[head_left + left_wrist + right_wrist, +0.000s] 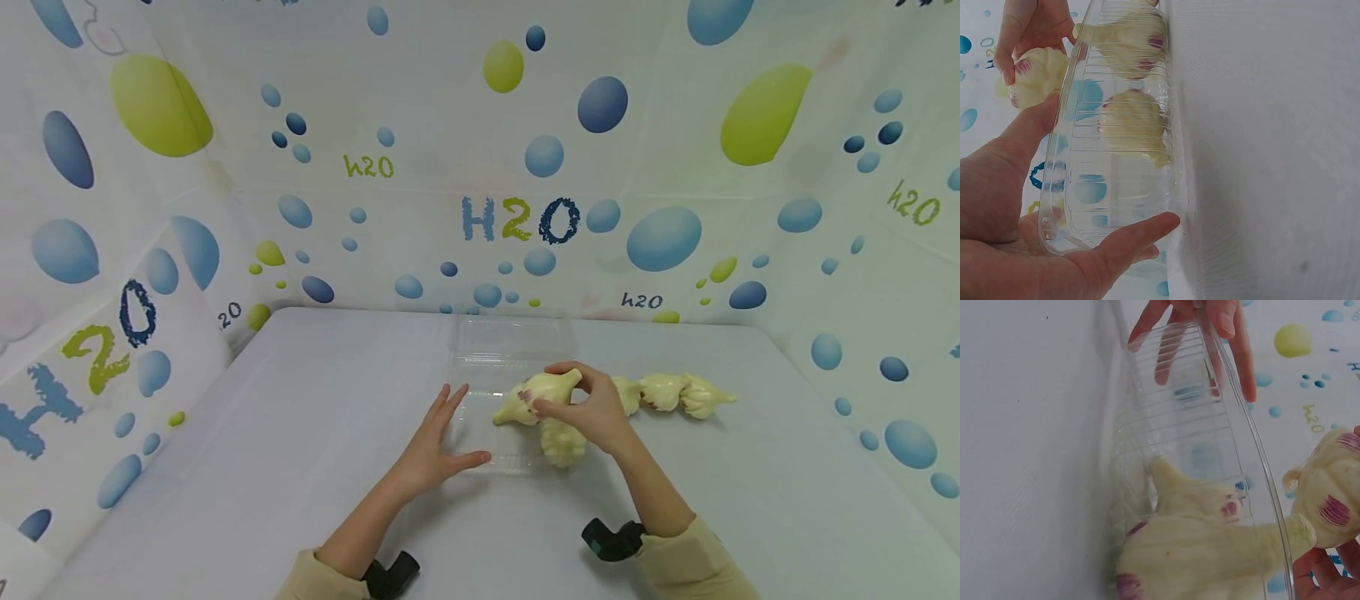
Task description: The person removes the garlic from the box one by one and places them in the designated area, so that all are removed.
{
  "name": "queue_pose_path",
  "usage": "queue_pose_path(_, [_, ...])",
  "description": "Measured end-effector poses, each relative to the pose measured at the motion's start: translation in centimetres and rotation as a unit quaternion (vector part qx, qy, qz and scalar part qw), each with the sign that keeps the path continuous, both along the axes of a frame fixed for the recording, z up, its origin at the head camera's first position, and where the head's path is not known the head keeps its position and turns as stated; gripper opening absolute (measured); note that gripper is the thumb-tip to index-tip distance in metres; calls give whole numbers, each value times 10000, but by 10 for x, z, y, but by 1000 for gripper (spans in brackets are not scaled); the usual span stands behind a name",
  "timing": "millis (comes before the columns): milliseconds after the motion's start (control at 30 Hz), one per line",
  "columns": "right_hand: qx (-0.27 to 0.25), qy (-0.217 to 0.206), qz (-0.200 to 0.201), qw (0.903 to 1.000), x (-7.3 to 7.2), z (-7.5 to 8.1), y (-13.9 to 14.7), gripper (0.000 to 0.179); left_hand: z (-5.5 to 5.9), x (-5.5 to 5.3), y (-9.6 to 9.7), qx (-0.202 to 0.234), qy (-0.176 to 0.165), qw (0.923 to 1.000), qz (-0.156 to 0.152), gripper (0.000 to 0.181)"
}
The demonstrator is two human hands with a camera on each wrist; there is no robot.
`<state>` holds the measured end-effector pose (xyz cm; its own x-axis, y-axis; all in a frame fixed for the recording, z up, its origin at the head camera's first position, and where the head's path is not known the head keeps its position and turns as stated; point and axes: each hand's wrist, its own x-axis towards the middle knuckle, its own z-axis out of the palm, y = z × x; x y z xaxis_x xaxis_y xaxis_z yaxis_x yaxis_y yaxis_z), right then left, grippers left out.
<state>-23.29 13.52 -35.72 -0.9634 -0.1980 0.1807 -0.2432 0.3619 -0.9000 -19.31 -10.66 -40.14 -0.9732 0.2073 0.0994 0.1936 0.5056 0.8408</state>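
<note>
My right hand (597, 414) grips a pale garlic bulb (545, 395) with purple streaks, thumb on the near side and fingers behind. It holds the bulb above a clear plastic container (474, 421), stem pointing left in the head view. Two more bulbs lie inside the container; the left wrist view shows one garlic bulb (1133, 122) through the ribbed wall and another bulb (1132, 44) beyond it. My left hand (433, 450) rests against the container's left end, fingers straight and spread, the thumb at the front side.
Several garlic bulbs (663, 392) lie in a row on the white table (750, 483), right of the container. The container's clear lid (510, 335) is folded back toward the far edge. Behind hangs a dotted "H2O" curtain (420, 225).
</note>
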Motion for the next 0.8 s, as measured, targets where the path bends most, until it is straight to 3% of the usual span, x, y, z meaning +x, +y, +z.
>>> queue_pose_path(367, [28, 114, -288, 9995, 1, -1, 17, 46, 0, -1, 2, 9, -120, 9999, -31, 92])
queue_pose_path(800, [-88, -80, -515, 9986, 3, 0, 34, 48, -1, 0, 1, -5, -211, 9998, 43, 93])
